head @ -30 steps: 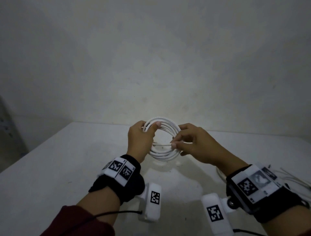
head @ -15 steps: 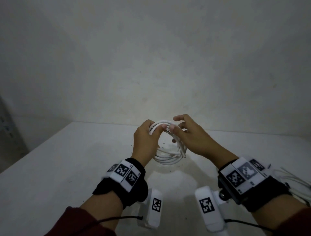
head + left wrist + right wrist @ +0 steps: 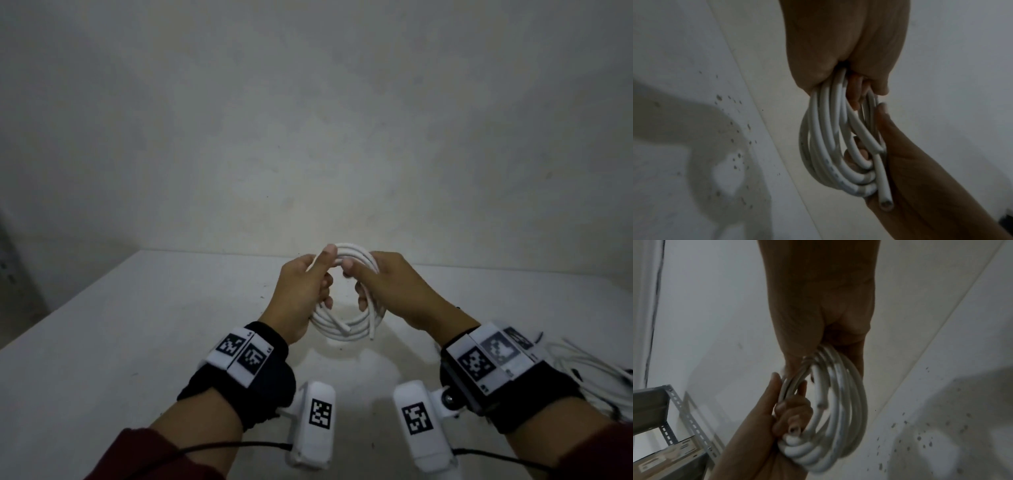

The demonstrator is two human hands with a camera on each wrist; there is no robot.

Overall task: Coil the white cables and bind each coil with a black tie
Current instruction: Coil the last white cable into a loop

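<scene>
A white cable coil (image 3: 346,325) of several loops hangs upright above the white table (image 3: 102,342), held between both hands. My left hand (image 3: 305,291) grips its left side, thumb up on the top strands. My right hand (image 3: 383,291) grips the right side, fingers curled through the ring. Two cut cable ends stick out at the coil's bottom. In the left wrist view the coil (image 3: 830,146) runs from the left hand (image 3: 838,48) down into the right hand (image 3: 900,154). The right wrist view shows the coil (image 3: 834,410) under the right hand (image 3: 818,313), with the left hand (image 3: 781,415) curled round its strands. No black tie is visible.
More loose white cables (image 3: 589,363) lie on the table at the right edge, behind my right wrist. A grey metal shelf rack (image 3: 670,426) stands off the table's left side. A plain wall rises right behind the table.
Both hands have shifted round the coil: the right hand slid from the top to the right side, the left thumb went onto the top, and the ring now faces me more openly.
</scene>
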